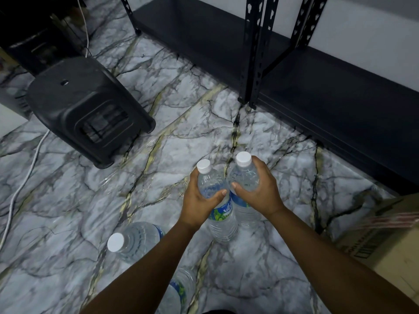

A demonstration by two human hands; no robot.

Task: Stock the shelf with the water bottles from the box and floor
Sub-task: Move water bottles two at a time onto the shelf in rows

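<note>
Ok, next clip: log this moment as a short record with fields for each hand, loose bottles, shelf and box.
left hand: left hand grips the left water bottle just below its cap
right hand: right hand grips the right water bottle near the shoulder
bottles held: upright, side by side
loose bottles: one standing bottle on the marble floor; another bottle partly hidden under the left forearm
shelf: black metal shelf, visible lowest board bare
box: cardboard box at right edge, contents not visible

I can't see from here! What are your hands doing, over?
Left hand grips one bottle, right hand grips another. Shelf bare ahead. Nothing blocking.
</note>
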